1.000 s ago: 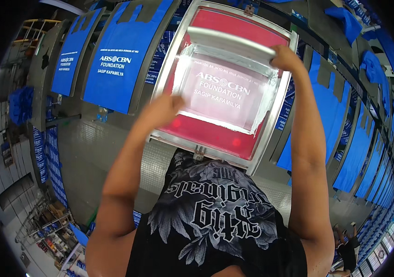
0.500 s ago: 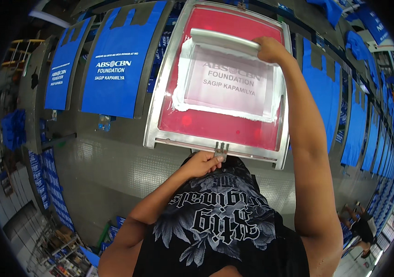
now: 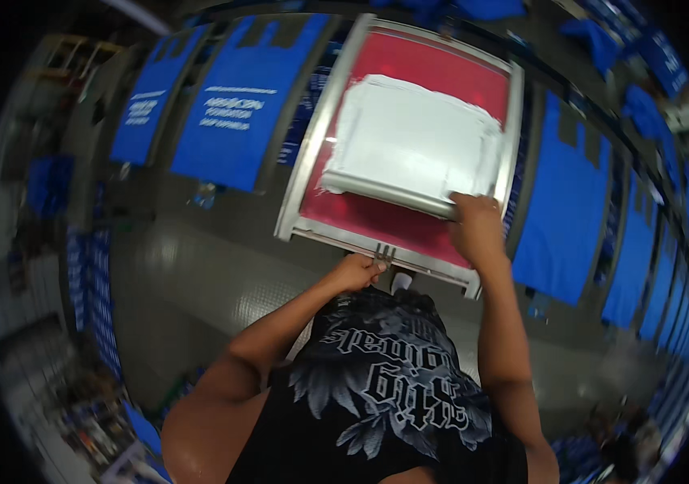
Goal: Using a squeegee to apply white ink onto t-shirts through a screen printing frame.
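Note:
A silk-screen frame (image 3: 318, 141) with a red mesh lies tilted slightly in front of me. White ink (image 3: 417, 129) covers the middle of its mesh in a thick rectangle. My right hand (image 3: 478, 230) is closed around the right end of a long metal squeegee (image 3: 385, 194), which rests across the near edge of the ink. At the middle of the frame's near side, my left hand (image 3: 356, 273) pinches a small metal bracket (image 3: 385, 254). Whatever lies beneath the mesh is hidden by the ink.
Flat boards bearing blue bags with cut-out handles line both sides: a printed blue bag (image 3: 231, 105) at left, a plain-looking blue bag (image 3: 566, 202) at right. More blue bags hang at far right. Grey floor (image 3: 191, 250) shows between me and the boards.
My right hand has drawn the squeegee from the far side of the mesh toward me. White ink now covers the lettering that showed there. My left hand still holds the bracket.

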Motion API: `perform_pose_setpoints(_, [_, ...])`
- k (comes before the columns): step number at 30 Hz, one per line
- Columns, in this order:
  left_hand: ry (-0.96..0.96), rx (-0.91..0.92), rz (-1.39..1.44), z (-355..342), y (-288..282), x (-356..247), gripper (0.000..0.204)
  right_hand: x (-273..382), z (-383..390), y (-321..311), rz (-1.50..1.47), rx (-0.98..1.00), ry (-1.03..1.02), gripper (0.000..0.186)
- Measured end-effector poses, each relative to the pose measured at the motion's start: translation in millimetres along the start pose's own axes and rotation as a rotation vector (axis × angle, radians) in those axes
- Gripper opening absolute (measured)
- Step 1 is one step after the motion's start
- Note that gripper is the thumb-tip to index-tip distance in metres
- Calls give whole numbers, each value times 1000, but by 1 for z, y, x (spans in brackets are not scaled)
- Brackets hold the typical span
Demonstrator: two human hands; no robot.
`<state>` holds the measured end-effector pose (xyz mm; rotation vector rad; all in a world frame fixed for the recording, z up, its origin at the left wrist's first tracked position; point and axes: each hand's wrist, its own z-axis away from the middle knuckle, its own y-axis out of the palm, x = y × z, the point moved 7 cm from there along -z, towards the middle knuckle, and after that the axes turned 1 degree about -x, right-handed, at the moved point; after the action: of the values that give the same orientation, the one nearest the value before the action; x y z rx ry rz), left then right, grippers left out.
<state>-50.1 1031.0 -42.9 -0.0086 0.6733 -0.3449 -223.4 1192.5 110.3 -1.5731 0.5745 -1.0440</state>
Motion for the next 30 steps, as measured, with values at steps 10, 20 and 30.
perform_pose_setpoints(10, [278, -634, -283, 41, -113, -98, 44, -146, 8, 41, -614, -65, 164, 35])
perform_pose_setpoints(20, [295, -759, 86, -5, -202, -62, 45, -149, -6, 35, -1188, -17, 428, 34])
perform_pose_setpoints(30, [396, -587, 141, -49, -223, -63, 47, -120, -7, 21, -1090, -47, 537, 46])
